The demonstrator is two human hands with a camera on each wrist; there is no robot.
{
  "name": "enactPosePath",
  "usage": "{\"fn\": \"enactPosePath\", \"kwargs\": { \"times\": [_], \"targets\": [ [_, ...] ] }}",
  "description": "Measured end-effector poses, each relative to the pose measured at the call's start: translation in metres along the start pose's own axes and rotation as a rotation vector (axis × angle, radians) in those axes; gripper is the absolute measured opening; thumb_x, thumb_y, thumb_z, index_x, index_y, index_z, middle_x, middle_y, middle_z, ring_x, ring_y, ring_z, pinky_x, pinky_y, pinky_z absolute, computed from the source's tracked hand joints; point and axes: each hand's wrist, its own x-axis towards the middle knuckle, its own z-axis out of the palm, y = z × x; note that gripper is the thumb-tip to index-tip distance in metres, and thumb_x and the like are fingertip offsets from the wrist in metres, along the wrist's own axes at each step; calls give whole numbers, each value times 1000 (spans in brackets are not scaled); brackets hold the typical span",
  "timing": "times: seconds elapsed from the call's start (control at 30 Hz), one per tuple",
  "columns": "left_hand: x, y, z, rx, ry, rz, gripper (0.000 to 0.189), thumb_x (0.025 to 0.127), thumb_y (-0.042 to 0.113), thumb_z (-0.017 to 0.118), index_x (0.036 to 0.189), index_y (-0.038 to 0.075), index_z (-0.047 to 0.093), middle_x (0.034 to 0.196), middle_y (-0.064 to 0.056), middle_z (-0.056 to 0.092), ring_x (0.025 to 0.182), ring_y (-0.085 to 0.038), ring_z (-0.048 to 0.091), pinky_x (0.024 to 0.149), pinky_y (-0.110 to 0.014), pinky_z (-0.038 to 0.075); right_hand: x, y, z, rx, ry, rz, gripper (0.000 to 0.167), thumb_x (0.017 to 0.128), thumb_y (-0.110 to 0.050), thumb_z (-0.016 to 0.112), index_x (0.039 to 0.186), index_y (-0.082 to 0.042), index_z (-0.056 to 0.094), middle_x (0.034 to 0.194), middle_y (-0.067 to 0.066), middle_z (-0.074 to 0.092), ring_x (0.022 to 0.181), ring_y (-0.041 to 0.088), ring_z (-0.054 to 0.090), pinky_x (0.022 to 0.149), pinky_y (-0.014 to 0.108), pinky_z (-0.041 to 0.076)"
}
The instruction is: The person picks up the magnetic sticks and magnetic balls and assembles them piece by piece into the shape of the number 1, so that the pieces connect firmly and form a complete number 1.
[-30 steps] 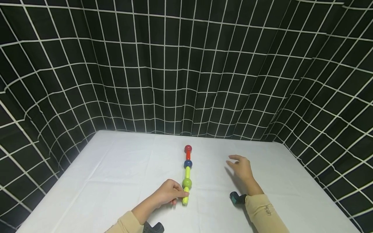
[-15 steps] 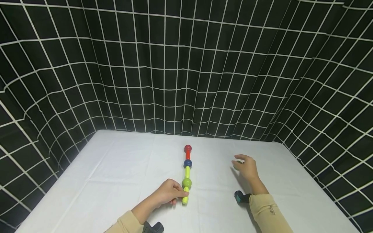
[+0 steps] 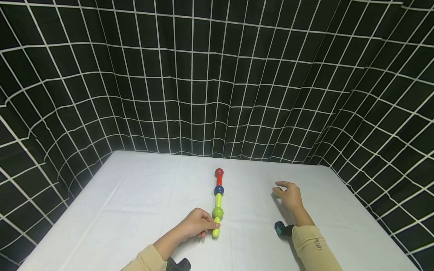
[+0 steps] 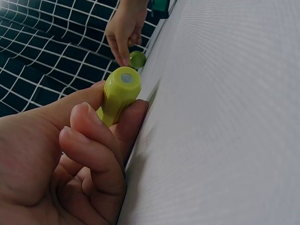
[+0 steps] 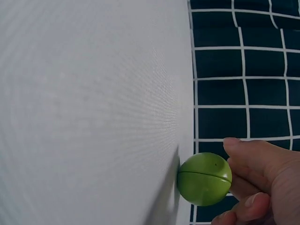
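Note:
Down the middle of the table lies a chain of magnetic toy pieces: a red ball (image 3: 219, 172), a red rod (image 3: 219, 180), a blue ball (image 3: 219, 190), a yellow-green rod (image 3: 218, 200), a green ball (image 3: 217, 213) and a near yellow-green magnetic rod (image 3: 216, 232). My left hand (image 3: 197, 226) pinches this last rod between thumb and fingers; the left wrist view shows a silver disc on the rod's end (image 4: 126, 78). To the right, another green ball (image 5: 205, 179) rests on the cloth, beside my right hand (image 3: 289, 196), whose thumb and fingers are spread around it.
A white cloth covers the table (image 3: 135, 188). Behind it and along both sides hangs a black curtain with a white grid (image 3: 203, 94). Dark wrist devices show at the left cuff (image 3: 178, 265) and the right cuff (image 3: 283, 229).
My right hand has shifted a little to the right, and the green ball beside it has come into view. My left hand stays on the near rod, and the chain has not moved.

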Motion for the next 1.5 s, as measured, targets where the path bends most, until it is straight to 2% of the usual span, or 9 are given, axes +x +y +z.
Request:
{"fn": "enactPosePath", "kwargs": {
  "times": [0.27, 0.47, 0.73, 0.97, 1.1, 1.33, 1.5],
  "targets": [
    [0, 0, 0, 2, -4, 5, 25, 78, 29, 73, 76, 4, 67, 52, 4, 56, 36, -2, 40, 36, -13, 31, -3, 5, -1, -23, -4, 18, 34, 88, -16, 60, 115, 4, 61, 125, 29, 53, 113, 48, 51, 94, 55, 42],
    [1, -1, 0, -6, -7, 6, 25, 78, 28, 73, 77, 4, 68, 53, 4, 58, 37, -1, 41, 36, -13, 31, -7, 11, -1, -4, 2, 37, 37, 89, -19, 60, 118, 4, 59, 127, 28, 52, 120, 46, 46, 97, 55, 40],
    [1, -1, -1, -10, -8, 2, 25, 78, 28, 73, 78, 4, 67, 53, 4, 58, 37, -2, 41, 36, -14, 32, -14, 21, -2, 79, 39, 124, 45, 88, -26, 62, 122, 2, 55, 130, 27, 51, 126, 43, 41, 100, 53, 38],
    [2, -2, -1, -16, -11, 3, 26, 78, 29, 73, 79, 4, 67, 55, 4, 59, 37, -2, 41, 36, -13, 32, -19, 27, 0, 104, 28, 180, 52, 88, -34, 62, 126, 0, 52, 134, 26, 47, 127, 43, 41, 100, 53, 38],
    [2, -3, -1, -10, -13, 8, 26, 78, 29, 73, 79, 4, 67, 54, 4, 58, 37, -2, 41, 36, -14, 32, -23, 28, -1, 111, 22, 180, 53, 87, -32, 63, 126, 1, 51, 133, 27, 48, 125, 44, 42, 99, 54, 38],
    [2, -2, -1, -7, -11, 7, 26, 78, 29, 73, 78, 4, 67, 52, 5, 57, 37, -2, 41, 36, -14, 31, -26, 29, -1, 150, 24, 181, 51, 85, -27, 66, 123, 3, 52, 128, 28, 52, 128, 43, 37, 104, 57, 29],
    [1, -2, 0, -3, -7, 4, 26, 78, 30, 73, 78, 4, 68, 52, 4, 57, 37, -2, 41, 36, -14, 31, -26, 29, 0, 155, 26, 191, 52, 85, -29, 67, 123, 2, 52, 128, 28, 52, 128, 43, 38, 105, 58, 28]
  ]
}}
